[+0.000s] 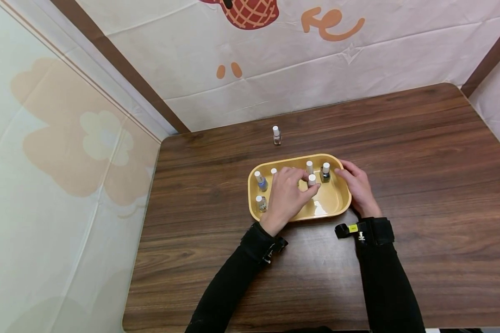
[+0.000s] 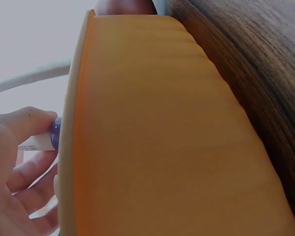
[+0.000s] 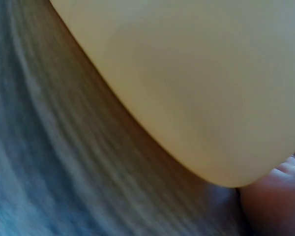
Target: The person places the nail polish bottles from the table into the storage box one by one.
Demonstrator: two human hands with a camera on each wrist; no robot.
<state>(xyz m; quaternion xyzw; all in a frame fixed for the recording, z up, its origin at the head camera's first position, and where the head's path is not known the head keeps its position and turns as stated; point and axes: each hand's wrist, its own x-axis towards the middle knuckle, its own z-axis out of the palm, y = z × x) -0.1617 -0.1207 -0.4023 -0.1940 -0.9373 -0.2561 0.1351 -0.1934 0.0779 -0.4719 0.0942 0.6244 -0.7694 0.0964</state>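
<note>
My left hand reaches over the yellow tray and pinches a white-capped nail polish bottle between thumb and fingers. The left wrist view shows that bottle's white cap and a dark blue part, partly behind the tray rim. At the tray's right end, my right hand grips the rim, thumb on top and fingers at the outer wall. Inside stand a blue polish bottle, a clear one, a dark one and other white-capped ones, some partly hidden by my left hand.
Behind the tray, a single nail polish bottle stands upright on the wooden table. A printed cloth hangs along the table's back edge, and another panel borders the left side.
</note>
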